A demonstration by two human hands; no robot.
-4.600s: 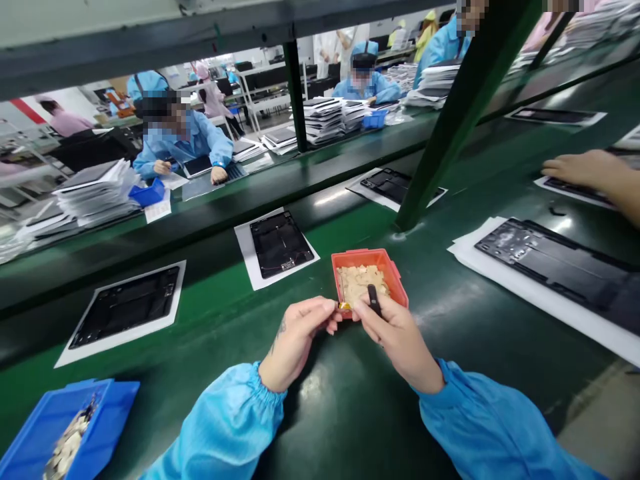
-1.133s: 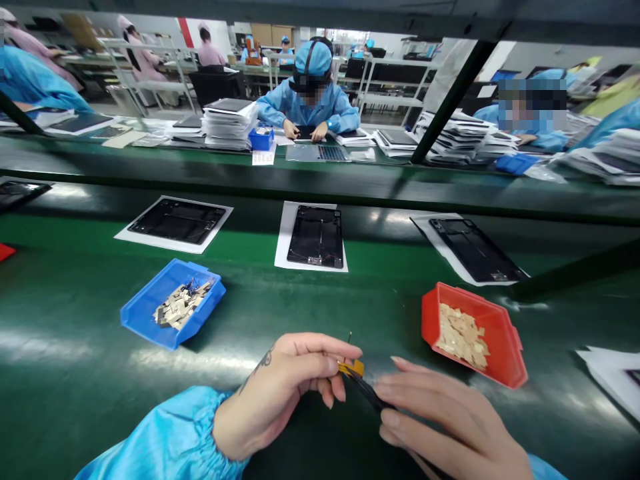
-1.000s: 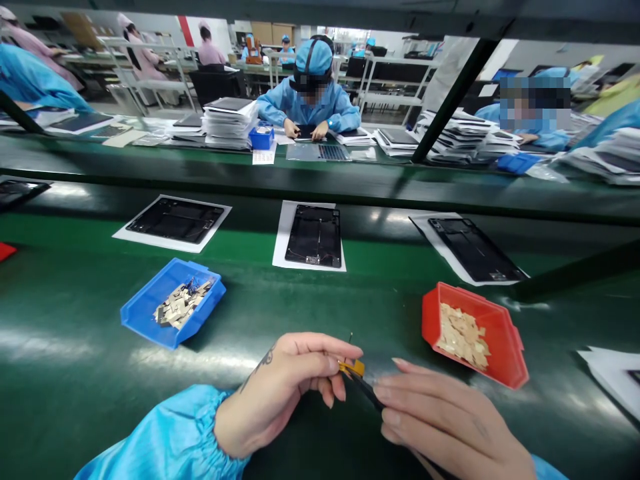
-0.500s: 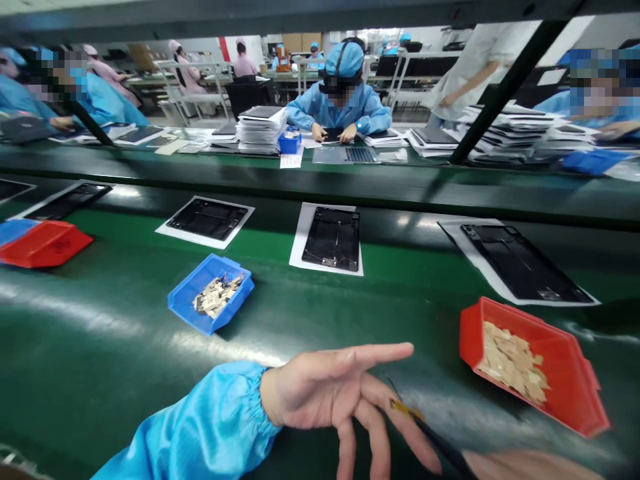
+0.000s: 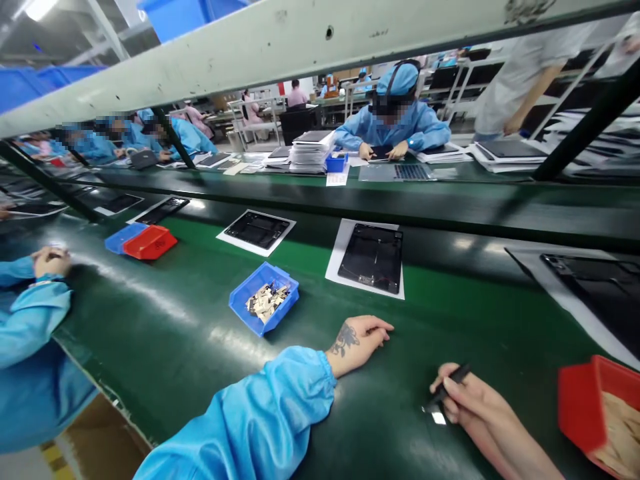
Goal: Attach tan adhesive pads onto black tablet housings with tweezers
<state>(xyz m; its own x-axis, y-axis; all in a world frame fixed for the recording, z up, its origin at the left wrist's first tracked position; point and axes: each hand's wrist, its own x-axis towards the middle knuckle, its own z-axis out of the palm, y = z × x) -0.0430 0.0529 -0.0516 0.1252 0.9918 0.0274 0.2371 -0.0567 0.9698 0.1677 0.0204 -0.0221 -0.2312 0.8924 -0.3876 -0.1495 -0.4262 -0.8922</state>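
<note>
**Q:** What does the right hand do in this head view?
**A:** The right hand is closed on a pair of black tweezers, held pen-fashion, with the tips angled down and left toward the green belt.

**Q:** And the left hand?
**A:** The left hand lies released on the belt, its fingers slack and grasping nothing.

**Q:** How would these things handle?
**A:** The tweezers appear light and stiff, and are best held along the shank with the narrow tips left free. The pale flakes in the red bin look thin and easily bent, so a light pinch at one edge seems safest.

**Q:** Where are the tweezers?
**A:** They are just above the belt, between the blue bin and the red bin. Near the tips is a bright fleck, perhaps a small part, perhaps glare; the view is too poor to tell.

**Q:** What differs from the earlier frame?
**A:** Earlier, the hands were close together and the tweezers held a small orange tab. Here the hands are well apart, no tab shows, and the red bin sits at the right edge of the view.
</note>
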